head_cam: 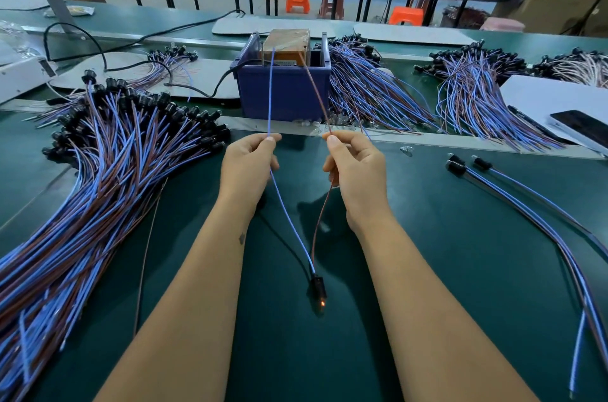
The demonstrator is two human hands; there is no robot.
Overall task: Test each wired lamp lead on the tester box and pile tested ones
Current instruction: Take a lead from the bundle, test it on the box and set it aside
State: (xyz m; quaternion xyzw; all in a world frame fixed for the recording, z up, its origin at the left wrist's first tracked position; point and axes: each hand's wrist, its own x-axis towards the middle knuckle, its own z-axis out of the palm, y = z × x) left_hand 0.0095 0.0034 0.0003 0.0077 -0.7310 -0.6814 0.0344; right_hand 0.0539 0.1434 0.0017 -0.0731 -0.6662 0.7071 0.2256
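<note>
The left hand point(248, 162) pinches the blue wire point(270, 89) between thumb and forefinger, the other fingers curled loosely beneath. The right hand point(357, 168) pinches the brown wire point(314, 89) the same way. Both wires belong to one lamp lead: they run up from the fingertips to the top of the tester box point(287, 44), a tape-wrapped brown block standing in a blue plastic bin point(283, 95), and their ends reach its upper face. Below the hands the two wires hang down and meet at the black lamp holder point(318, 285), which lies on the green table point(411, 270) between the forearms — a small orange glow shows at its tip.

To the left lies a large pile of leads point(98, 178), blue and brown with black holders. More bundles point(368, 92) lie right of the bin, and a few separate leads point(526, 204) rest on the table at the right — near a phone point(582, 128).
</note>
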